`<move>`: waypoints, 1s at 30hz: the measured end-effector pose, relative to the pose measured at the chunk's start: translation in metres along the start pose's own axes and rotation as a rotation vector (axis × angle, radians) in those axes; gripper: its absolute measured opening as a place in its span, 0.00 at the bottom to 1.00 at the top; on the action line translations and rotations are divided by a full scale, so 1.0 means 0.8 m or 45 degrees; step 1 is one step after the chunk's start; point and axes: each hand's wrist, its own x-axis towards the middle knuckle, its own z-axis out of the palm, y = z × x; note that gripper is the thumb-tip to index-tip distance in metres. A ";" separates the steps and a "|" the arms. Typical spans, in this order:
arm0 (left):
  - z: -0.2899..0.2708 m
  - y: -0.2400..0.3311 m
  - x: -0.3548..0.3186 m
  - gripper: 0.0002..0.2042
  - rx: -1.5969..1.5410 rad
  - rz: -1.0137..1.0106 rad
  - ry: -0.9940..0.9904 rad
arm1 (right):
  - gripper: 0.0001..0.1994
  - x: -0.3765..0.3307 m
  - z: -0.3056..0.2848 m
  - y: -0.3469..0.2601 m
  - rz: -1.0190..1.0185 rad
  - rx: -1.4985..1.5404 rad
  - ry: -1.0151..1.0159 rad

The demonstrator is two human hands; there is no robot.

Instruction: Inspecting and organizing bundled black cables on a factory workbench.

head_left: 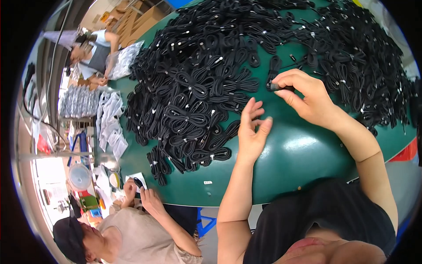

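My right hand (307, 94) pinches the end of a black cable between thumb and forefinger, and a coiled black cable (274, 66) lies just beyond those fingertips. Whether the pinched end belongs to that coil I cannot tell. To its left, my left hand (254, 132) is raised above the green table (303, 163) with fingers apart and nothing in it. Beside it spreads a large heap of coiled black cables (189, 88), many with shiny metal plugs. A second heap of such cables (347, 61) lies beyond and to the right of my right hand.
At the lower left, a co-worker in a black cap (72, 240) handles a small black item over white paper. Another person (94, 53) stands at the far left near clear plastic bags (112, 119). Cardboard boxes (145, 20) stand behind, and a blue stool (205, 222) is below the table edge.
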 end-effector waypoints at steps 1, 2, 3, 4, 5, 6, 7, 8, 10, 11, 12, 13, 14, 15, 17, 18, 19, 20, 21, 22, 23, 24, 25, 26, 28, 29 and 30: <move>0.003 0.005 0.002 0.34 0.073 0.114 -0.033 | 0.06 0.008 0.001 -0.013 0.136 0.136 -0.042; 0.008 0.007 0.001 0.33 0.033 0.190 -0.031 | 0.05 0.017 0.007 -0.018 0.211 0.310 -0.097; 0.010 0.007 0.002 0.32 0.002 0.270 -0.025 | 0.05 0.026 0.016 -0.025 0.543 0.681 -0.187; 0.004 0.003 -0.003 0.28 -0.061 0.102 -0.088 | 0.05 0.033 0.022 -0.024 0.667 0.724 -0.229; 0.003 0.002 -0.005 0.28 -0.062 0.115 -0.060 | 0.05 0.039 0.028 -0.021 0.793 0.763 -0.270; 0.001 0.007 -0.005 0.26 -0.328 0.008 -0.078 | 0.05 0.039 0.037 -0.011 0.742 0.812 -0.207; -0.001 0.009 -0.004 0.24 -0.594 -0.105 -0.094 | 0.04 0.037 0.046 0.001 0.701 0.870 -0.148; -0.002 0.014 -0.002 0.19 -0.605 -0.136 -0.024 | 0.04 0.038 0.048 0.010 0.643 0.875 -0.145; 0.000 0.025 0.001 0.17 -0.371 -0.234 0.099 | 0.04 0.040 0.041 0.025 0.415 0.574 -0.071; 0.002 0.031 0.002 0.16 -0.133 -0.342 0.202 | 0.04 0.043 0.036 0.030 0.296 0.339 -0.066; 0.001 0.037 -0.001 0.13 0.044 -0.308 0.235 | 0.04 0.046 0.040 0.029 0.291 0.348 -0.073; 0.001 0.034 -0.001 0.13 0.048 -0.310 0.245 | 0.04 0.047 0.043 0.024 0.201 0.339 -0.026; 0.004 0.028 0.000 0.13 -0.286 -0.181 0.152 | 0.05 0.047 0.043 0.018 0.111 0.330 0.023; 0.001 0.027 -0.005 0.14 -0.598 -0.037 0.084 | 0.05 0.049 0.044 0.007 0.092 0.368 0.011; 0.008 0.037 -0.003 0.23 -0.888 -0.041 -0.081 | 0.06 0.048 0.024 -0.005 0.241 0.418 -0.088; 0.010 0.046 -0.003 0.24 -0.937 -0.085 -0.160 | 0.06 0.044 0.021 -0.009 0.275 0.540 -0.074; 0.008 0.050 -0.006 0.26 -0.984 -0.134 -0.234 | 0.06 0.038 0.021 -0.013 0.313 0.667 -0.066; 0.006 0.044 -0.009 0.25 -0.978 -0.133 -0.287 | 0.05 0.036 0.020 -0.020 0.243 0.506 -0.094; 0.007 0.040 -0.010 0.25 -0.975 -0.136 -0.348 | 0.05 0.039 0.018 -0.028 0.124 0.343 -0.128; 0.008 0.039 -0.013 0.22 -0.990 -0.176 -0.297 | 0.05 0.038 0.023 -0.033 0.121 0.257 -0.127; 0.006 0.039 -0.015 0.21 -0.928 -0.183 -0.205 | 0.05 0.035 0.030 -0.037 0.120 0.171 -0.124; 0.003 0.034 -0.015 0.19 -0.896 -0.139 -0.198 | 0.05 0.033 0.033 -0.040 0.107 0.185 -0.128; 0.000 0.030 -0.015 0.18 -0.862 -0.098 -0.188 | 0.05 0.030 0.036 -0.041 0.232 0.252 -0.188; -0.001 0.027 -0.018 0.18 -0.849 -0.093 -0.169 | 0.05 0.029 0.042 -0.041 0.357 0.321 -0.251; 0.015 0.033 -0.015 0.16 -0.783 -0.049 0.061 | 0.05 0.022 0.042 -0.044 0.039 0.060 -0.242; 0.016 0.037 -0.011 0.14 -0.878 -0.077 -0.013 | 0.05 0.019 0.042 -0.044 -0.147 -0.113 -0.193; 0.009 0.027 -0.010 0.16 -0.871 -0.089 -0.032 | 0.05 0.019 0.046 -0.039 -0.155 -0.102 -0.200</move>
